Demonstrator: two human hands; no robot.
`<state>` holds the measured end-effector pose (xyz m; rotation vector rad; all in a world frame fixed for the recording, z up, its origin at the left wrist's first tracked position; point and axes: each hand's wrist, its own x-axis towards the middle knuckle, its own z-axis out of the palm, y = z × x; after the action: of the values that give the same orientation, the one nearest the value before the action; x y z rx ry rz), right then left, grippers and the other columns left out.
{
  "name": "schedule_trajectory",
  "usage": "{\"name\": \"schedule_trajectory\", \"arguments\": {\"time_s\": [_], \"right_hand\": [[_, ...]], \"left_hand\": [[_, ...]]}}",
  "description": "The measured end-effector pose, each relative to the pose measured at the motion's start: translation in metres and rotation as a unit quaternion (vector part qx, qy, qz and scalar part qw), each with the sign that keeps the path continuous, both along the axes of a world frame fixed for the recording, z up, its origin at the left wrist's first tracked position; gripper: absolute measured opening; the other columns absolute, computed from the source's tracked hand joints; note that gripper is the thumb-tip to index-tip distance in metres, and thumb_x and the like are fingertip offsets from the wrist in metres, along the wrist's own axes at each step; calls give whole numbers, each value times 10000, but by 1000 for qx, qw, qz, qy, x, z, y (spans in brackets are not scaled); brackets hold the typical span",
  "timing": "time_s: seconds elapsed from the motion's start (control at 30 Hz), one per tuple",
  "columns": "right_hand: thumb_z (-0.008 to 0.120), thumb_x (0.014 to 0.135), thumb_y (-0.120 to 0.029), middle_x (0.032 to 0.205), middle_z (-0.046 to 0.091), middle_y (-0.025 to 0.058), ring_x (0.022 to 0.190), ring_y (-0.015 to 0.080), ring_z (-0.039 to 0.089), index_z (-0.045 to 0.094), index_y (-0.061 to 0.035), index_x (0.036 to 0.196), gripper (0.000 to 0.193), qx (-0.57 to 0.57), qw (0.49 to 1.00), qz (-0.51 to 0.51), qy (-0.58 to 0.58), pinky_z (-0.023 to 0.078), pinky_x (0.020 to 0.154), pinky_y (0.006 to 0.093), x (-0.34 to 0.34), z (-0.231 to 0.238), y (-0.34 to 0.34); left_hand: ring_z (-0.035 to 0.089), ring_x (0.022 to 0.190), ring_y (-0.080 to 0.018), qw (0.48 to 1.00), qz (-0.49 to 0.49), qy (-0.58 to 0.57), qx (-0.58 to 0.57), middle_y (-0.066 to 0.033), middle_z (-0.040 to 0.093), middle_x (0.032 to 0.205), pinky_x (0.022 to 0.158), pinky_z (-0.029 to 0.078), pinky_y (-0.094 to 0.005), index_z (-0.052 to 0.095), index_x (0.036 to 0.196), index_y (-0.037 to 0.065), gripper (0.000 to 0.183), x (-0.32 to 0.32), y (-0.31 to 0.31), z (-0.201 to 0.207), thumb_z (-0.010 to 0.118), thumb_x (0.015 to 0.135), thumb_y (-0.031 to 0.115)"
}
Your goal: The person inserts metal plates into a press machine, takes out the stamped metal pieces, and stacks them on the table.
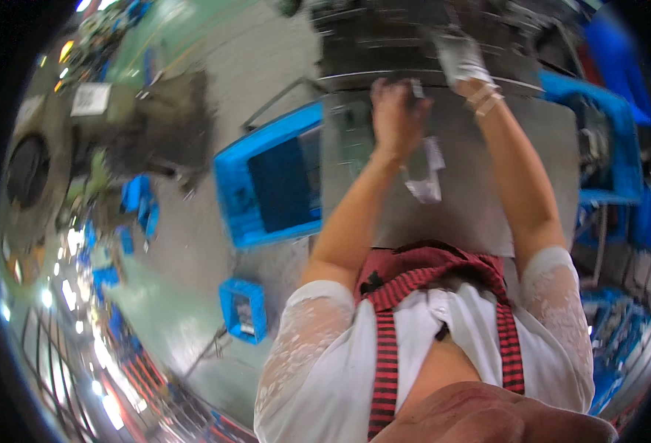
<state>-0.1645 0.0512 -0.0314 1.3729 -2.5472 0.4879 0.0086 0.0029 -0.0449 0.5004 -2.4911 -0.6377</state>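
My left hand (399, 111), bare, is at the far edge of the grey metal work table (480, 199), in front of a dark machine (377, 48). Its fingers are curled about a small greyish piece (416, 89) whose kind blur hides. Farther off, my right hand (460, 59) wears a white glove and reaches into the machine; motion smears its fingers. Nearer me on the table lies a crumpled white piece (426, 184), perhaps cloth or a glove. Left of my left wrist are flat greyish-green pieces (355, 136), too blurred to name.
A blue bin (226, 199) with a dark panel inside stands left of the table. Another blue bin (627, 148) with parts is at the right. A small blue crate (243, 310) sits lower left. Large dark machinery (141, 125) stands across the floor at left.
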Motion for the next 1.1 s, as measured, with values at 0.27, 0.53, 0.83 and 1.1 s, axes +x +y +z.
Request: {"name": "schedule_trajectory", "arguments": {"time_s": [0.27, 0.53, 0.83, 1.1], "right_hand": [[346, 861, -255, 1159, 489, 134, 1081, 236, 452, 489, -22, 1127, 381, -174, 971, 19, -160, 335, 912, 310, -97, -68, 75], [340, 859, -288, 1117, 508, 169, 1056, 287, 463, 496, 13, 1090, 410, -104, 972, -45, -203, 353, 882, 328, -95, -58, 37], [414, 849, -237, 1104, 510, 146, 986, 225, 496, 466, 66, 1097, 394, -279, 876, 12, -394, 372, 843, 313, 14, -38, 97], [455, 856, -197, 1065, 521, 69, 927, 139, 501, 456, -33, 1150, 336, 191, 940, -50, -279, 403, 785, 266, 125, 13, 131]], "left_hand": [[283, 1153, -365, 969, 171, -41, 176, -209, 294, 1238, 916, 320, -416, 302, 1203, -3, 771, 24, 10, 2, 687, 621, 323], [470, 959, -355, 923, 228, -203, 233, -185, 457, 1024, 817, 397, -394, 404, 1126, 16, 650, 104, -15, -19, 628, 665, 417], [281, 1197, -321, 822, 99, 101, 551, -231, 285, 1281, 982, 235, -326, 207, 1275, -32, 710, 29, 17, -26, 485, 805, 422], [314, 1180, -297, 870, 69, 57, 485, -251, 285, 1269, 964, 261, -325, 148, 1270, -72, 868, 24, 40, -25, 589, 728, 444]]}}
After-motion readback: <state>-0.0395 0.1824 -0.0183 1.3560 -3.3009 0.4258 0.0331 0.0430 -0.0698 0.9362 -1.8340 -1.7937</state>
